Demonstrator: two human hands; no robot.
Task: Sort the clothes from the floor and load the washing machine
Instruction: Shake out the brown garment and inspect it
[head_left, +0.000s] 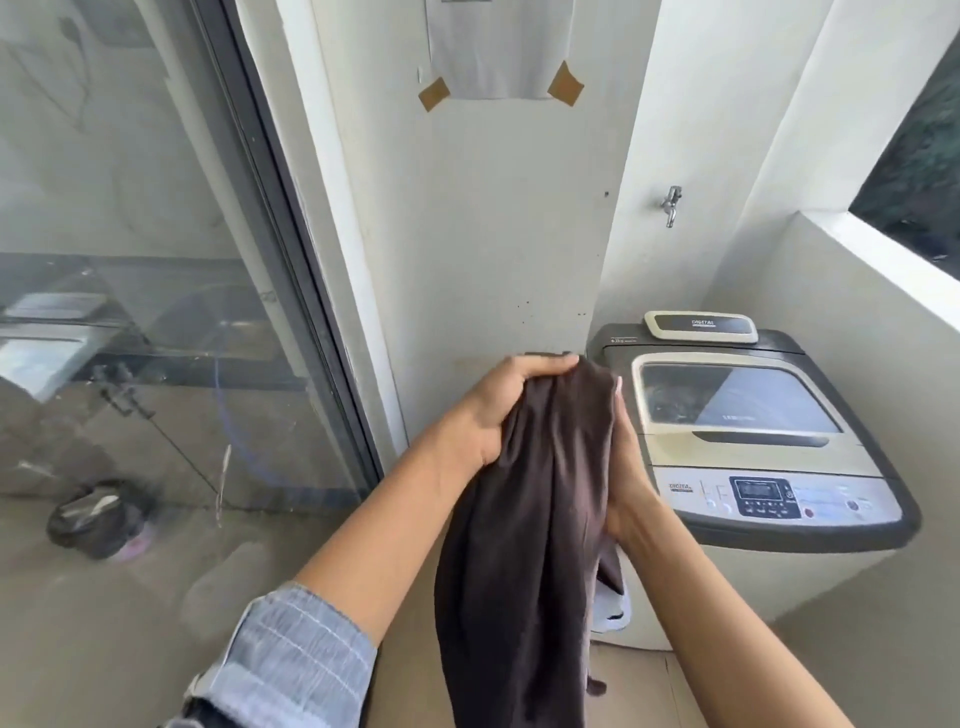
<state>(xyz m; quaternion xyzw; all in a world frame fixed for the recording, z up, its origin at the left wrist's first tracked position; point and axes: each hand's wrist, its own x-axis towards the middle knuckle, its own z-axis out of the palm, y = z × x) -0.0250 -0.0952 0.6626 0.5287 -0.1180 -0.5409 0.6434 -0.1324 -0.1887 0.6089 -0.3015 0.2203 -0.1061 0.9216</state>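
While the washing machine (748, 452) stands by the wall with its lid down, a dark brown cloth (524, 519) hangs in front of it. The left hand (498, 405) grips its top. The right hand (626, 493) holds its other side.

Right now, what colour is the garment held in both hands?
Dark brown garment, plain with no pattern, seen in the head view.
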